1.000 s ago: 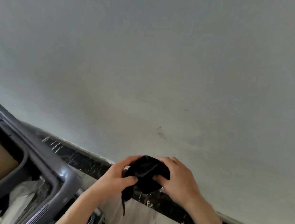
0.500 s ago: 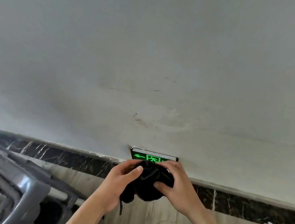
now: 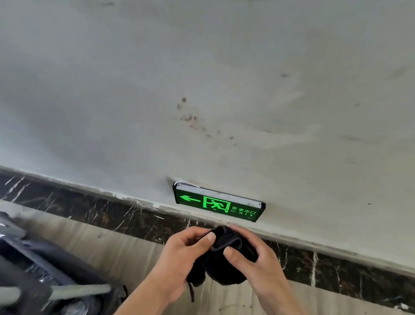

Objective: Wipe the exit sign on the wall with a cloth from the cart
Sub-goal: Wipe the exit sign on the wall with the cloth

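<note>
A green lit exit sign (image 3: 217,204) with an arrow and a running figure is fixed low on the pale wall, just above the skirting. Below it both my hands hold a bunched black cloth (image 3: 225,265). My left hand (image 3: 183,257) grips its left side with the thumb on top. My right hand (image 3: 257,265) grips its right side. A thin strip of the cloth hangs down between my wrists. The cloth is a short way below the sign and apart from it.
A grey cart (image 3: 18,274) with a bar handle fills the lower left corner. Dark marbled skirting (image 3: 98,211) runs along the wall's foot, above a pale wood-look floor (image 3: 239,306). The wall (image 3: 207,82) bears smudges above the sign.
The view has tilted down and to the left of the cart: the exit sign has come fully into sight and the cart has slid to the corner. Both hands still hold the cloth.
</note>
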A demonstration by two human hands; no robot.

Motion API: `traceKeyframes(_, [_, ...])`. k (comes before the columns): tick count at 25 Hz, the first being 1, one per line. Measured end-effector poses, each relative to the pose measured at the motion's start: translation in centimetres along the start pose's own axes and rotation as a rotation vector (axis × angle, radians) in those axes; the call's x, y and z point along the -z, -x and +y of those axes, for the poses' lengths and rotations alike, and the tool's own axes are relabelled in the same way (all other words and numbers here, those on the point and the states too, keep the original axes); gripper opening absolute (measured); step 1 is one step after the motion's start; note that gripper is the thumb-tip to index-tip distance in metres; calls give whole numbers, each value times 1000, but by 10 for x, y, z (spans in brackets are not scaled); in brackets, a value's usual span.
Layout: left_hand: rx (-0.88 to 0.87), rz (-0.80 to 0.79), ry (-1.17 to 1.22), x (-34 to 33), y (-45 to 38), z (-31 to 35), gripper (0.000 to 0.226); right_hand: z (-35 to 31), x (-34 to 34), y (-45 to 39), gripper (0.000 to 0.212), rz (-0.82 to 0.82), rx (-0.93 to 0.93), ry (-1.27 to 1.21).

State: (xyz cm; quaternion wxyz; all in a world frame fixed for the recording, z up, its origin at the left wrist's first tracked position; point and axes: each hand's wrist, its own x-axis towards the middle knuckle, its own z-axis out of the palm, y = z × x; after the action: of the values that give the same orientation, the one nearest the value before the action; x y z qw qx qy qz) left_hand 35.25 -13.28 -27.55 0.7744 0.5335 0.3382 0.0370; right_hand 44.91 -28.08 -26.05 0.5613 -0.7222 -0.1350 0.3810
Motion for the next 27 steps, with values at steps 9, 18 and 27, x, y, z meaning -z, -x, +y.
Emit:
traceKeyframes(9, [-209,-59,-160,55,-110,-99,23,128,-18,-117,23,187,71,-214])
traceKeyframes(18, [-487,206,-368,36,-139,-151,29,170,-47,-140,18,177,53,-469])
traceKeyframes(27, [-398,-64,-202,41,-128,-153,55,173,-39,-134,22,328,74,-453])
